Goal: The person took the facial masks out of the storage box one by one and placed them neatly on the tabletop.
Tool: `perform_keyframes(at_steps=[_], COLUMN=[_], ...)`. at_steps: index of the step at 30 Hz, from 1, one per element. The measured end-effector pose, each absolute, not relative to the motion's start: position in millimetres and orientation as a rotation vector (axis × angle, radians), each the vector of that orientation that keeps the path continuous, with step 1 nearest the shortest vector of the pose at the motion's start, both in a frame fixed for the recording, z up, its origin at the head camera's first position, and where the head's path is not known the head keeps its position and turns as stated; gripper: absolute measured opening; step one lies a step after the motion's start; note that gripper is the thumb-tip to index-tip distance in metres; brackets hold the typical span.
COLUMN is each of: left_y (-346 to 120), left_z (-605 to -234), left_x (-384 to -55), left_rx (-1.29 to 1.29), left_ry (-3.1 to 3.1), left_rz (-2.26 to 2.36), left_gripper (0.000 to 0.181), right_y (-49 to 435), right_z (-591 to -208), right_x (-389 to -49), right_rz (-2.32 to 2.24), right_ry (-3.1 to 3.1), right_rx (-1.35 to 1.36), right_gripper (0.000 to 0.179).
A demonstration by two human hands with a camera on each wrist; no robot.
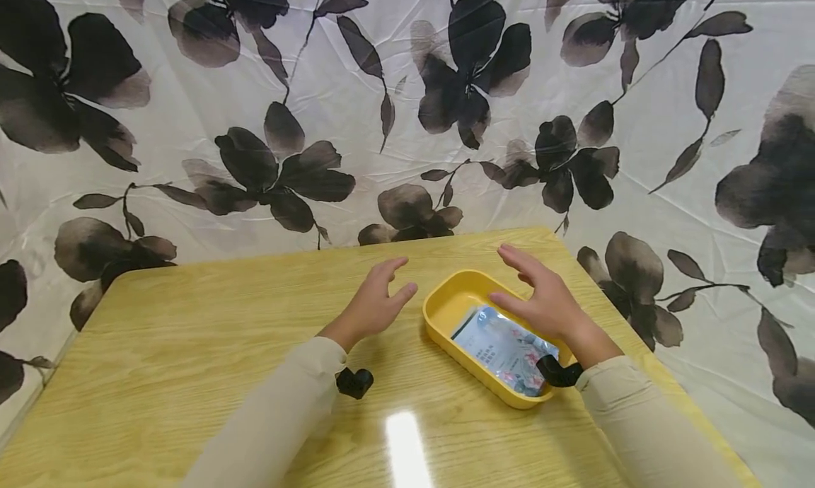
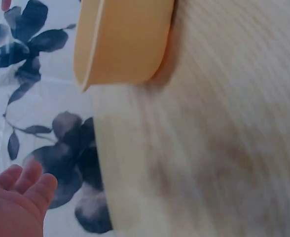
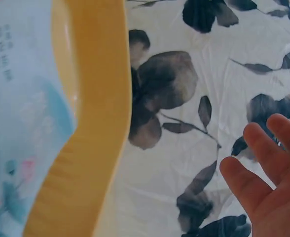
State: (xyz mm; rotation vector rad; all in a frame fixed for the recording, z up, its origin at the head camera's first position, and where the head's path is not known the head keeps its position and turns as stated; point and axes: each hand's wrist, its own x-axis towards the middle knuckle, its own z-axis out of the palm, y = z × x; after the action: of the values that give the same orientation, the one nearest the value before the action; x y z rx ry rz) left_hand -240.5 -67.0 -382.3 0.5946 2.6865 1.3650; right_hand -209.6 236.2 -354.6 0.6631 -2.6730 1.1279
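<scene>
A yellow plastic tray (image 1: 455, 361) with rounded corners stands on the table's right side. Inside it lies a light blue packet (image 1: 499, 346) with printed text and a pink flower pattern. My left hand (image 1: 372, 300) is held to the left of the tray, fingers spread and nothing in them. Over the tray's right side is my right hand (image 1: 541, 300), its thumb and fingers apart and holding nothing. In the right wrist view, the packet (image 3: 21, 98) shows close up within the tray wall (image 3: 103, 74), with relaxed right fingers (image 3: 263, 148) off to the side.
The wooden table (image 1: 210, 346) has rounded far corners. Behind it and at its sides hangs a white cloth (image 1: 382, 21) with dark flowers. A black wrist mount (image 1: 354, 382) sits below the left wrist, another (image 1: 559, 371) by the right one, overlapping the tray's near corner.
</scene>
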Motion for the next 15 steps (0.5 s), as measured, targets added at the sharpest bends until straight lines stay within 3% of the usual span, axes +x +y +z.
perform_keyframes(at_steps=[15], left_y=[-35], left_z=[-417], left_x=[-234], left_rx=[0.514], left_ry=[2.602], left_rz=[1.444], left_gripper=[0.057], right_y=[275], right_z=[-405], right_x=[-174], right_rz=[1.152], right_ry=[-2.438], right_rx=[0.391], right_gripper=[0.055])
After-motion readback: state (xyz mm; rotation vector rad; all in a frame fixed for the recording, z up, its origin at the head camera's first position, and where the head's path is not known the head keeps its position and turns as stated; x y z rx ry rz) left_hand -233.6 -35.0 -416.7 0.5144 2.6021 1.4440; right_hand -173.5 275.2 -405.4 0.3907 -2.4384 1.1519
